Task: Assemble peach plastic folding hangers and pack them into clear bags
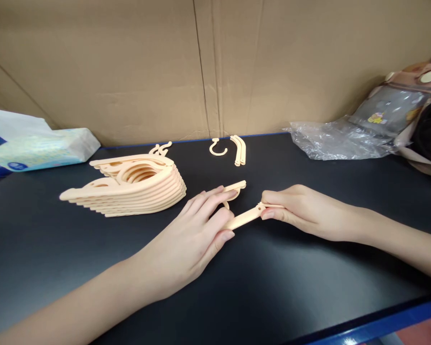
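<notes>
Both bare hands down on the matte black tabletop (93, 287), working one small peach-coloured plastic folding hanger piece (244, 217), smooth and slightly glossy, flat-sectioned

Left hand (197, 230) lying palm-down over the piece's near end, fingers long and loosely spread, thumb tip pressed to the lower end of a straight flat bar; fingers closed down on the part, pinning it to the table. Second flat arm (237, 186) sticking out past the fingertips toward the back, with a curved bit partly hidden under them

Right hand (301, 211) coming in from the right, thumb and forefinger pinched together on the bar's other end, at what looks like a notched joint; rest of the fingers curled under. Piece sits centre of table between the two hands, touching both

Left of it, near the left fingertips but apart: stack of peach plastic folded hangers (129, 184), teardrop outlines with oval cut-outs, nested and fanned like shingles, hooks at the back end

Further back, near the wall: loose peach plastic hook (217, 147), open C-shape, and just beside it a pair of curved peach plastic arms (239, 149) lying together

Corrugated brown cardboard wall (215, 67) behind, vertical seam in the middle, creased. Soft white-and-blue plastic tissue pack (39, 148) at far left. Crumpled clear plastic bag (337, 139) at right rear, shiny, wrinkled, against a grey-brown printed pouch (398, 103). Blue table edge (380, 326) along the near right
</notes>
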